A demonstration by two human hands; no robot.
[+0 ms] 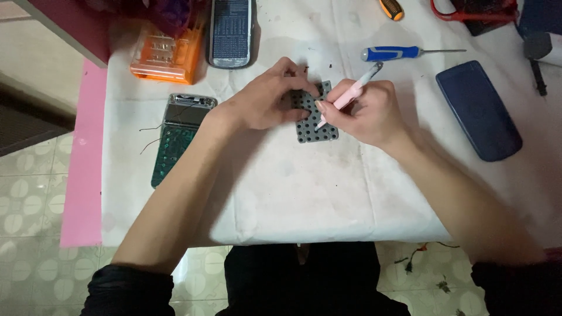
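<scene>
Pinching a pink tool [350,93] — right hand [363,114]; left hand [266,99] steadies grey keypad [316,126].

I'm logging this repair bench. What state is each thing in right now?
Grey holed panel: flat, pinned by left hand.
Pink tool: gripped in right hand, tip on panel.
Green circuit board: exposed, wires loose.
Blue screwdriver: lying unused.
Dark blue cover: lying apart.

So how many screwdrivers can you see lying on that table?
2. A blue-handled screwdriver lies above the right hand; an orange-handled one sits at the top edge, partly cut off. Others may lie out of frame.
</scene>
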